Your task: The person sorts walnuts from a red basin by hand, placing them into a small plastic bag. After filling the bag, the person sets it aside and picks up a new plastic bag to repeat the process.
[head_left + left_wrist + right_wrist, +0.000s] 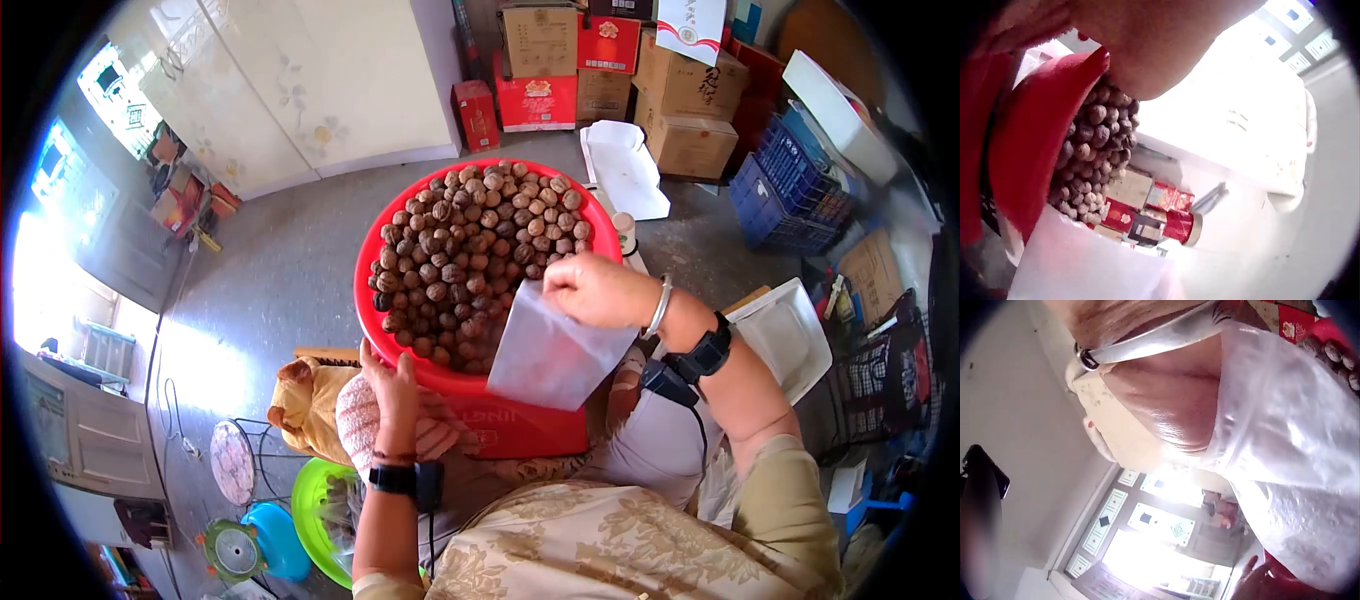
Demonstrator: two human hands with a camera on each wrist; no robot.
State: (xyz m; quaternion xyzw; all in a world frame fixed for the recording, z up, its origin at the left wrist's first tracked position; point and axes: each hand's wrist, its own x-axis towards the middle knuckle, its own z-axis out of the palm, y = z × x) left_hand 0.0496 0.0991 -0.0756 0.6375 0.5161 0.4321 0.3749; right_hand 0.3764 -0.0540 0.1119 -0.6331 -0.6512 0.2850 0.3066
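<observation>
A big red basin (368, 300), heaped with walnuts (470, 255), stands in front of the person. The right hand (595, 290) pinches the top edge of a translucent plastic bag (555, 350) over the basin's near right rim. The bag hangs flat and looks empty; in the right wrist view the bag (1297, 444) covers the fingers. At the near left rim, the left hand (392, 395) touches the basin, its thumb and forefinger apart and fairly straight. Close up in the left wrist view, that hand (1147, 44) overlaps the rim, its fingertips out of sight.
A red box (520, 425) stands below the basin, with a striped towel (360, 410) at its left. A green tub (310, 510) and a round stool (232, 460) are lower left. Cartons (690, 145), a white foam tray (625, 165) and blue crates (785, 185) stand behind to the right.
</observation>
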